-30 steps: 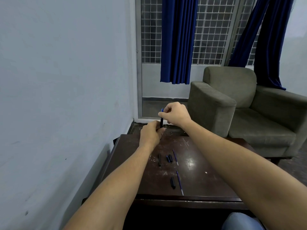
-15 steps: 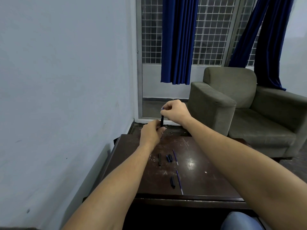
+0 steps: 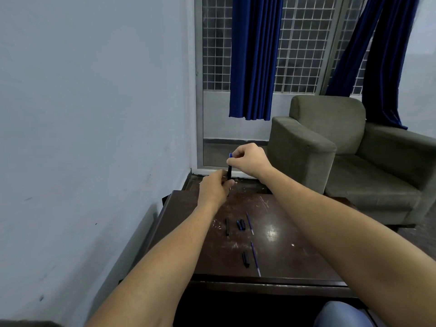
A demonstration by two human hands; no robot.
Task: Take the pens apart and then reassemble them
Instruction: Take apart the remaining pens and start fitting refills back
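Upright, slim black pen [image 3: 229, 172], both hands pinching, scuffed glossy table [image 3: 295, 260]

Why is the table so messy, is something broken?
Nothing looks broken. The table has white scratches and scuffs, and loose pen parts lie on it: two thin refills and short black pieces. That fits pens being taken apart. Both hands hold another pen upright.

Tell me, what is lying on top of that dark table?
On the table lie two thin blue refills and several short black pen pieces. The left hand hides whatever lies beneath it.
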